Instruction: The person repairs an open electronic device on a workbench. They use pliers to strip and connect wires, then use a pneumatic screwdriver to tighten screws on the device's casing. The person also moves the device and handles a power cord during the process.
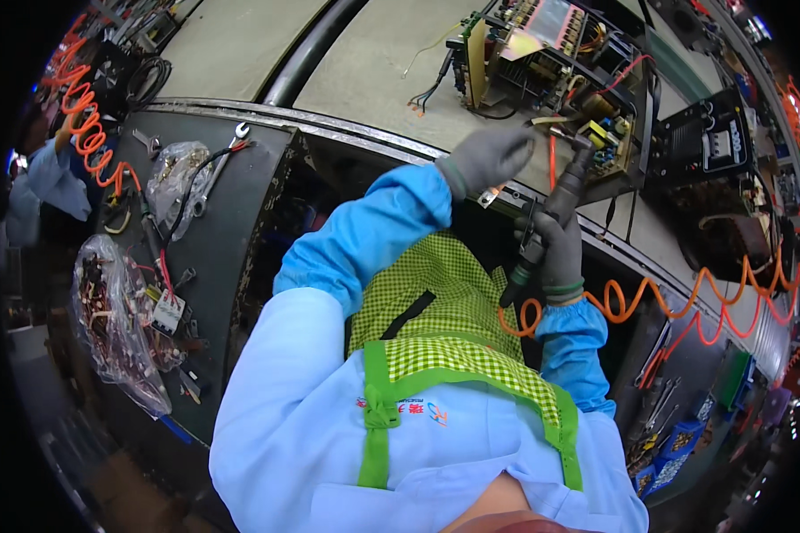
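My right hand [560, 253], in a grey glove, is wrapped round a dark air-powered driver [571, 182]. The tool points up and away from me, its angled metal head at the near edge of an opened electrical unit [551, 62]. An orange coiled hose [627, 305] runs near its lower end. My left hand [491, 160], also gloved, hovers left of the tool head with its fingers curled together. Whatever they hold, if anything, is hidden. A red rod-like piece [552, 160] shows between my left hand and the driver.
Another black-cased unit [704, 138] stands on the right. On the dark side bench at left lie a bagged bundle of wired parts [116, 324], a wrench [227, 164] and a second plastic bag [176, 182]. Blue bins [680, 440] and several wrenches [658, 404] sit at lower right.
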Action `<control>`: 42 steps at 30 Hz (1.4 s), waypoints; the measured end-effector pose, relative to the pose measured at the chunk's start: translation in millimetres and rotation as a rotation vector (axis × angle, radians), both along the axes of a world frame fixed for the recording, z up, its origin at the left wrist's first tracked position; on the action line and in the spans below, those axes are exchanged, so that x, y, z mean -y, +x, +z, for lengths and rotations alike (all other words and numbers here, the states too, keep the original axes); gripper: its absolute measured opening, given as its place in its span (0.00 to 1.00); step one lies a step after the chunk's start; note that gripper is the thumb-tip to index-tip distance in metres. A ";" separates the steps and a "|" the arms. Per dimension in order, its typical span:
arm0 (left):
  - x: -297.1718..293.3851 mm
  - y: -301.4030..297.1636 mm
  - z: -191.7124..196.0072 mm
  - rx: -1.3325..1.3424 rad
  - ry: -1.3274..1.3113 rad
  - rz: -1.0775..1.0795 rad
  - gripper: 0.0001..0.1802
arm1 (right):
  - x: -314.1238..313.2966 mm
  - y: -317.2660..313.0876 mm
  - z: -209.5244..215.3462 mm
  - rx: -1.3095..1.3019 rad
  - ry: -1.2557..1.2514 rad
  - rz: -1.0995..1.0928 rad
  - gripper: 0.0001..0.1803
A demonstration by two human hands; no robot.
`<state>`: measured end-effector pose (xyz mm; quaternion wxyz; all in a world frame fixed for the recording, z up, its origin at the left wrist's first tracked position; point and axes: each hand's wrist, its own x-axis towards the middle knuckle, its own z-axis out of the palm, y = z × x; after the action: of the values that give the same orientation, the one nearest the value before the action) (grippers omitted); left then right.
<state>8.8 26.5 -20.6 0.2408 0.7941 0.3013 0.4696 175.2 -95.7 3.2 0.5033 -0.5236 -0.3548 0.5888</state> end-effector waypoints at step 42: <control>49.2 -68.1 40.7 -0.329 -0.359 -0.070 0.17 | 56.8 3.9 -18.8 -0.484 -0.245 0.358 0.35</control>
<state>-59.4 -22.7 20.0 0.3419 0.8144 0.3872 0.2644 179.2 -152.5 -15.6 0.3947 -0.3545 -0.2378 0.8136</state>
